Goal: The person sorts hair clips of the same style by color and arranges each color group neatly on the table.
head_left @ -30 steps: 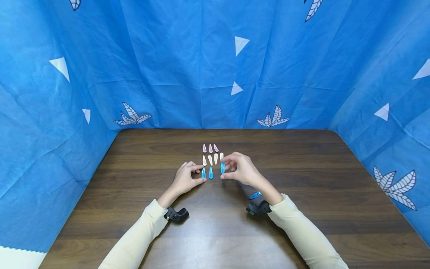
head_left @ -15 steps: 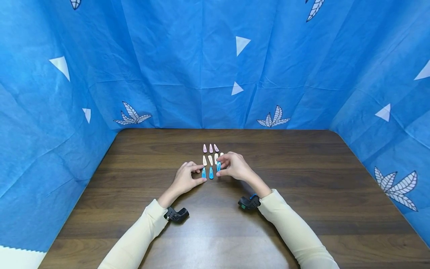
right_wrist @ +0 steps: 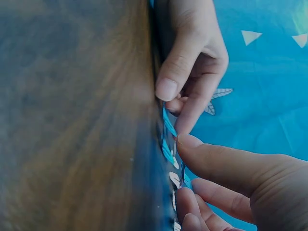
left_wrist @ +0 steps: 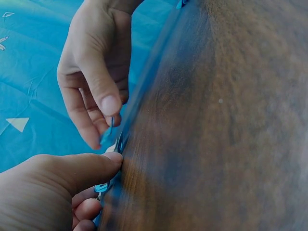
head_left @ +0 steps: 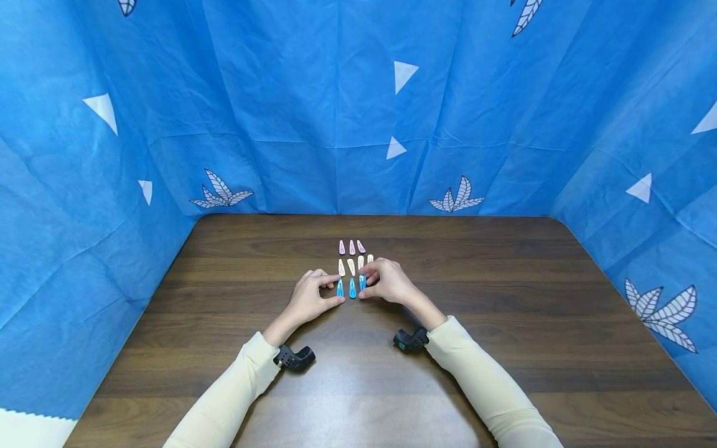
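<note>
Snap hair clips lie in rows on the wooden table. My left hand (head_left: 310,297) pinches the leftmost blue hair clip (head_left: 340,289) at its two ends between thumb and index finger, down at the tabletop. Right of it lies a second blue hair clip (head_left: 352,288), apart from both hands. My right hand (head_left: 389,283) holds a third blue hair clip (head_left: 362,282) lengthwise between thumb and fingers, lined up with the other two. In the right wrist view this held clip (right_wrist: 186,180) is partly covered by the fingers; whether it touches the table I cannot tell.
Behind the blue clips is a row of cream hair clips (head_left: 351,267), its right end close to my right fingers. Farther back are three pink hair clips (head_left: 351,247). A blue curtain (head_left: 358,124) encloses the table (head_left: 252,249) at the back and sides.
My right hand has moved left with its blue hair clip and then lowered it toward the row. Another blue clip near the right wrist is now hidden. The left hand has stayed still.
</note>
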### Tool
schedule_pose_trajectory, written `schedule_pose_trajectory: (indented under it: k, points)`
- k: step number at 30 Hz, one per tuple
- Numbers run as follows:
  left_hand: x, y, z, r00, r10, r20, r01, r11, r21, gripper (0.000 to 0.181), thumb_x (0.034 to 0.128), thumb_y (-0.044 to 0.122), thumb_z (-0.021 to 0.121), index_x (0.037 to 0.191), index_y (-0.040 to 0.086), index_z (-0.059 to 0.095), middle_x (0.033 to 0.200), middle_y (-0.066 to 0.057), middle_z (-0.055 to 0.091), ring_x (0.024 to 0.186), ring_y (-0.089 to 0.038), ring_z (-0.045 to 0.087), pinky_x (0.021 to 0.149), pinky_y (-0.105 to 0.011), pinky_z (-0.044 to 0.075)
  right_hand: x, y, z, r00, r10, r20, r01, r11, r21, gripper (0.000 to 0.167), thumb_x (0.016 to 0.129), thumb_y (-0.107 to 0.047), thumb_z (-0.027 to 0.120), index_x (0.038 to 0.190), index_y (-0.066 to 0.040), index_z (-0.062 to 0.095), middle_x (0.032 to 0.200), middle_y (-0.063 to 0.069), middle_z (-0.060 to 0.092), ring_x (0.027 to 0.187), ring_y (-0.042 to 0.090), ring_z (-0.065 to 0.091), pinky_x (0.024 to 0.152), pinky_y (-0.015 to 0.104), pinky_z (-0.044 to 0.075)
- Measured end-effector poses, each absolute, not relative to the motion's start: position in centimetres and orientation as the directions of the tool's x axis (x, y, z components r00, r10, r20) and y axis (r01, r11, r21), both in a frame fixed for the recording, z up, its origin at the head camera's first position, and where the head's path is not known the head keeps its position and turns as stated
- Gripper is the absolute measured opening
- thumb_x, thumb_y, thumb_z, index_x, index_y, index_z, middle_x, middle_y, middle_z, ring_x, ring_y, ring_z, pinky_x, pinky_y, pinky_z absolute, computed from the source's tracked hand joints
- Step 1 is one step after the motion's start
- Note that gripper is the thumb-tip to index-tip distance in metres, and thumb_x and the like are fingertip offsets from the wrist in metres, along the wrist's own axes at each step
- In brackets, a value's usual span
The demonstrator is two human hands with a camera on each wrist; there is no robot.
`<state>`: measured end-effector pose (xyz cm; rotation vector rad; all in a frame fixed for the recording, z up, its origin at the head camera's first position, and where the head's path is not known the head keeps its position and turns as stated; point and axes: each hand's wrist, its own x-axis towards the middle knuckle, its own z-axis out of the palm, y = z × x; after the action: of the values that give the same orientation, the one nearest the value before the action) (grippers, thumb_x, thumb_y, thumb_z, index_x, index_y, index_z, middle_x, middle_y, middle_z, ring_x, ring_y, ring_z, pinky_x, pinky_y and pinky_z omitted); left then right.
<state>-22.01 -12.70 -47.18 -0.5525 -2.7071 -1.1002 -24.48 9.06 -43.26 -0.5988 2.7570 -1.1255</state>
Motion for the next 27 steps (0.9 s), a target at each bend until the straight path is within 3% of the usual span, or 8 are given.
schedule_pose_trajectory:
  k: [27]
  points:
    - [-22.04,-12.70,-47.18,-0.921,0.275,0.275,0.388,0.665,0.638,0.048,0.0715,0.022,0.086,0.115,0.008,0.073,0.083,0.002,0.060,0.085,-0.016,0.052,0.078,-0.034,0.040,-24.48,9.08,-43.94,-0.900,-0.430,0.062,-0.359,0.656,-0.664,0.043,0.067,-0.018,0.089,0.105,-0.005,0.074,0.088,0.005,0.063,0.075,0.009,0.064,0.078,0.031,0.049]
